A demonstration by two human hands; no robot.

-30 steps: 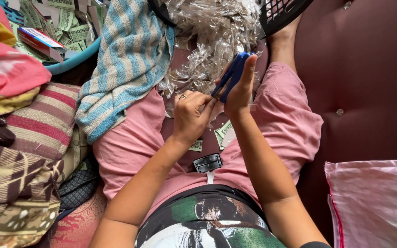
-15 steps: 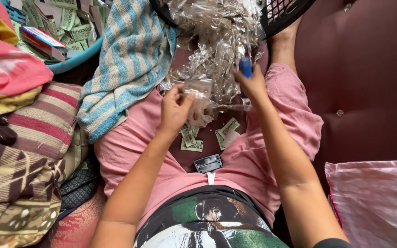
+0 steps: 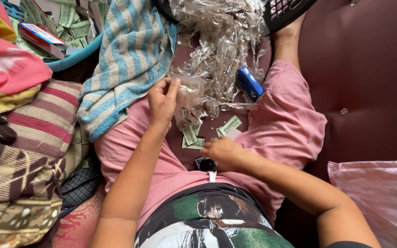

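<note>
Left hand (image 3: 161, 102) fingers pinch clear plastic pouch (image 3: 187, 92); right hand (image 3: 224, 154) curled (grip unclear) on paper labels (image 3: 193, 138).

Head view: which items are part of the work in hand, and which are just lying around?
In use: left hand holding a clear plastic sachet; right hand at the green paper labels; blue stapler; heap of clear sachets.

Lying about: striped towel; pink pillow; folded fabrics.
</note>
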